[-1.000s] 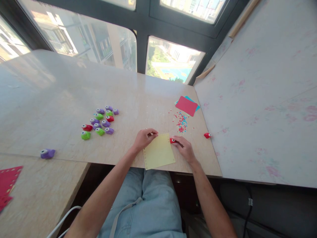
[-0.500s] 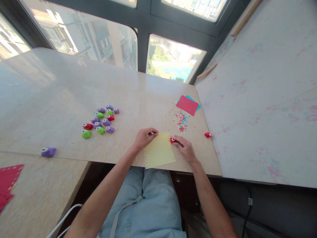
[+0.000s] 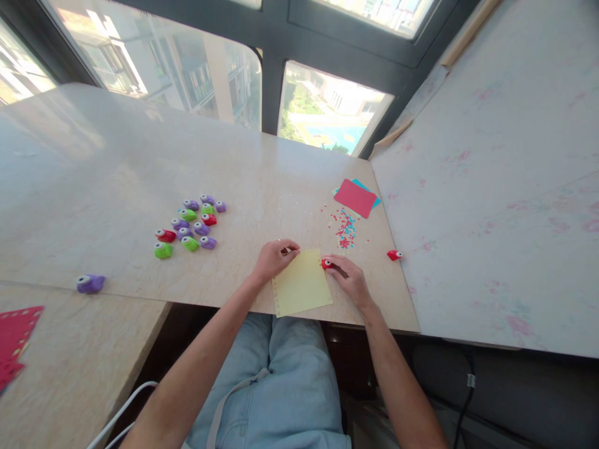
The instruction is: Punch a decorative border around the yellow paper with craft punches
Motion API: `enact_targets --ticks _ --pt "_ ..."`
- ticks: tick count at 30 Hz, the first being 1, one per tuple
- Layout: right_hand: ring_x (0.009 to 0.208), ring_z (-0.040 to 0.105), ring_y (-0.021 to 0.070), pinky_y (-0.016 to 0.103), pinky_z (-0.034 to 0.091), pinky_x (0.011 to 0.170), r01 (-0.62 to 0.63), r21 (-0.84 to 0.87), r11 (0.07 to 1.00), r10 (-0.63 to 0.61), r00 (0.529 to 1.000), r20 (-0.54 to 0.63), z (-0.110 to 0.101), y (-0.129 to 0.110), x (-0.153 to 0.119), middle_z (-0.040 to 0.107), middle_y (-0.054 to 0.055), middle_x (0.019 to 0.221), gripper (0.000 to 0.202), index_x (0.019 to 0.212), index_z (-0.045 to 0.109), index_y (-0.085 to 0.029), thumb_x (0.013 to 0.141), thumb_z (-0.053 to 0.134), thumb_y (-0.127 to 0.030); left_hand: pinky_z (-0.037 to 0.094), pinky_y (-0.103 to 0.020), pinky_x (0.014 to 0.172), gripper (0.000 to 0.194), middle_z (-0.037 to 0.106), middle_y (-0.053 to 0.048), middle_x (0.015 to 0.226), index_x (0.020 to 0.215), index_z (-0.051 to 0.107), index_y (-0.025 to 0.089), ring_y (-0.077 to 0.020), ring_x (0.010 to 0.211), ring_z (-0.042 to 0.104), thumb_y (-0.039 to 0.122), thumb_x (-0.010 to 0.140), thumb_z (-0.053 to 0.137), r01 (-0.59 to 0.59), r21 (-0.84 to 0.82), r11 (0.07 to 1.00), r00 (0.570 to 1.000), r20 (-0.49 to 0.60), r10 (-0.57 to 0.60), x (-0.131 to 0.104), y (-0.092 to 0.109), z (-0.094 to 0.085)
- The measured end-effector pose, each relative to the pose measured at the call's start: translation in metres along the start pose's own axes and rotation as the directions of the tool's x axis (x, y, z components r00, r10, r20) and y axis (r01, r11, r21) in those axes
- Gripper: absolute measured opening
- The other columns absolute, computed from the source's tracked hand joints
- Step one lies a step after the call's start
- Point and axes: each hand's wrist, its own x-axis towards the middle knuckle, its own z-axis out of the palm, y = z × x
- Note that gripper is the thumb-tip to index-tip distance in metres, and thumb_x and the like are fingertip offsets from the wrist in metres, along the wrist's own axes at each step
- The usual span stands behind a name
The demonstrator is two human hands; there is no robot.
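A sheet of yellow paper (image 3: 303, 285) lies at the table's front edge, with small holes punched along its left side and near its upper right corner. My left hand (image 3: 277, 259) is closed on the paper's upper left corner, thumb and fingers pinched together. In my right hand (image 3: 347, 275) a small red craft punch (image 3: 327, 264) is gripped at the paper's right edge, near the top. The fingers partly cover this punch, and I cannot tell whether it is pressed down.
Several purple, green and red punches (image 3: 189, 244) stand in a group to the left; a purple one (image 3: 90, 284) sits apart. Punched confetti (image 3: 347, 231) and coloured cards (image 3: 355, 198) lie at right, near another red punch (image 3: 394, 255). Punched red paper (image 3: 19, 330) is far left.
The view has shifted slightly. Both hands, the yellow paper and the red punch keep practically the same positions.
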Motion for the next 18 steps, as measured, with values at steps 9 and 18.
enact_targets --ticks 9,18 --pt "0.111 0.064 0.0207 0.043 0.049 0.101 -0.006 0.010 1.000 0.006 1.000 0.017 0.0001 0.0002 -0.0004 0.069 0.005 0.120 0.026 0.116 0.068 -0.029 0.093 0.057 -0.027 0.050 -0.025 0.067 0.013 0.074 -0.003 0.080 0.088 0.073 0.021 -0.0144 0.068 0.066 0.026 0.082 0.063 0.010 0.016 1.000 1.000 -0.007 -0.010 0.0011 -0.0019 0.0022" --pt "0.114 0.064 0.0212 0.046 0.049 0.104 -0.031 0.046 0.998 0.028 0.998 0.061 0.0006 -0.0011 -0.0030 0.067 0.003 0.124 0.028 0.119 0.068 -0.031 0.093 0.057 -0.026 0.049 -0.024 0.066 0.012 0.074 -0.002 0.078 0.088 0.074 0.022 -0.0135 0.066 0.065 0.026 0.082 0.063 0.017 0.008 1.000 1.000 -0.021 -0.017 0.0019 -0.0023 0.0026"
